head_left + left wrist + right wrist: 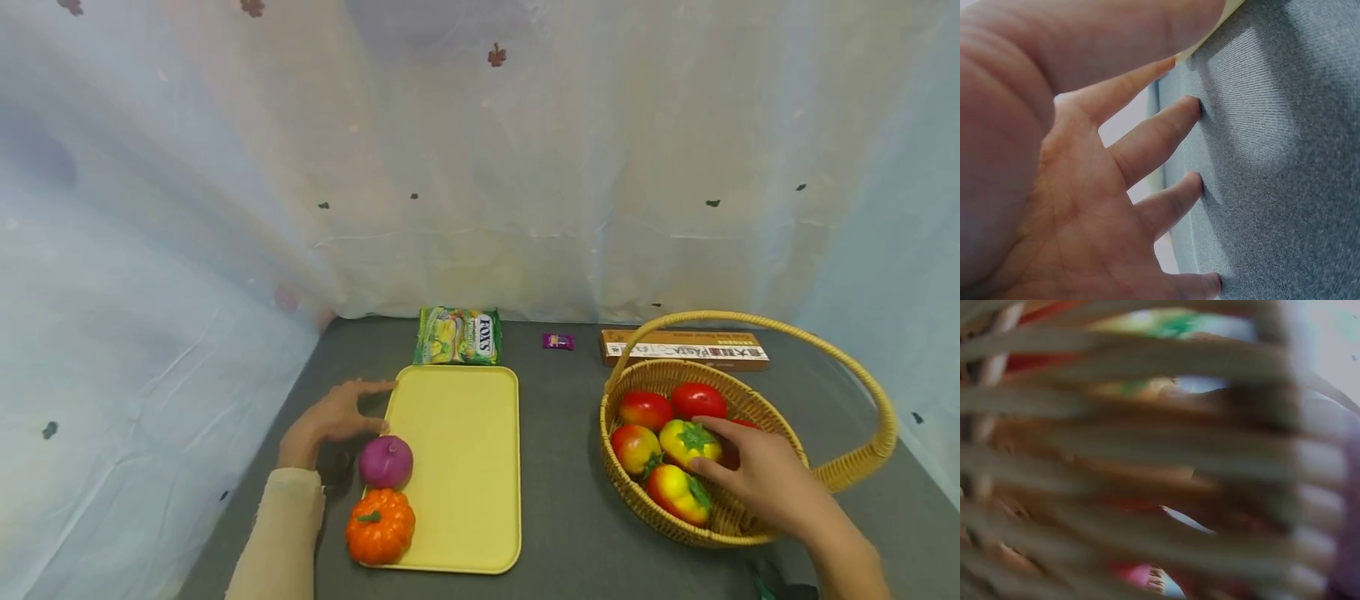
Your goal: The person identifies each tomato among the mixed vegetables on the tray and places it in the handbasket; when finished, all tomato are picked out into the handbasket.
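Observation:
In the head view my left hand [336,419] rests at the left edge of the yellow tray [457,467], thumb and index finger spread along its rim. The left wrist view shows the other fingertips [1191,107] down on the grey cloth. A purple onion [386,462] and an orange pumpkin [380,527] sit on the tray's left side. My right hand [765,475] reaches into the wicker basket [637,508], thumb and index finger pinching a yellow fruit with a green leafy top [684,440]. Blurred basket weave [1147,450] covers most of the right wrist view.
Around the held fruit lie red fruits [699,400] and yellow-red ones [678,493]. The basket's tall handle [757,317] arches over the right side. Behind stand a green FOX'S candy bag [459,336], a small purple packet [558,342] and a brown pasta box [686,348].

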### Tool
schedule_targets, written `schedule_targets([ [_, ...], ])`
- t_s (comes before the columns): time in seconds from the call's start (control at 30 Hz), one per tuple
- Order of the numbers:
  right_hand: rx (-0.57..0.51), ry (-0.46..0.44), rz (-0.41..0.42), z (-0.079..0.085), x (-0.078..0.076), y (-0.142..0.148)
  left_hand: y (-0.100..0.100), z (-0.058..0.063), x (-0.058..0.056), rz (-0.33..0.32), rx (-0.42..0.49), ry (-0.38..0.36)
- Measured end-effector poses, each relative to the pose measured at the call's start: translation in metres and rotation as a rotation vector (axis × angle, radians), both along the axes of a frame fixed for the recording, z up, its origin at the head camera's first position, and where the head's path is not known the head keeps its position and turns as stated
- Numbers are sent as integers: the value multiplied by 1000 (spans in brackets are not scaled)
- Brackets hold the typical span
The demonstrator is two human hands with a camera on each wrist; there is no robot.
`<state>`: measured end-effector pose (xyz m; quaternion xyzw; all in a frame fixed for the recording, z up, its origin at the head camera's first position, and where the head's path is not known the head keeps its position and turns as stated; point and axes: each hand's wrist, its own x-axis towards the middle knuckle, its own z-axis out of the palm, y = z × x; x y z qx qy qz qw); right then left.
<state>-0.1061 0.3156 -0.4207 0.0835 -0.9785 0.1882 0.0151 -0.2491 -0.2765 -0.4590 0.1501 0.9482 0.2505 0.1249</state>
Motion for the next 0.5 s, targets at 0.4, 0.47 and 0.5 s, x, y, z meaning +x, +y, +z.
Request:
schedule_targets([
  [0.4, 3, 66, 3, 3, 1, -10, -1, -1, -1, -17, -1, 12],
  [0.47, -8, 101, 1, 10, 2, -11, -2, 5, 0, -39, 1, 19],
  [0.5, -15, 125, -3, 14, 2, -12, -2, 10, 1, -49, 5, 24],
])
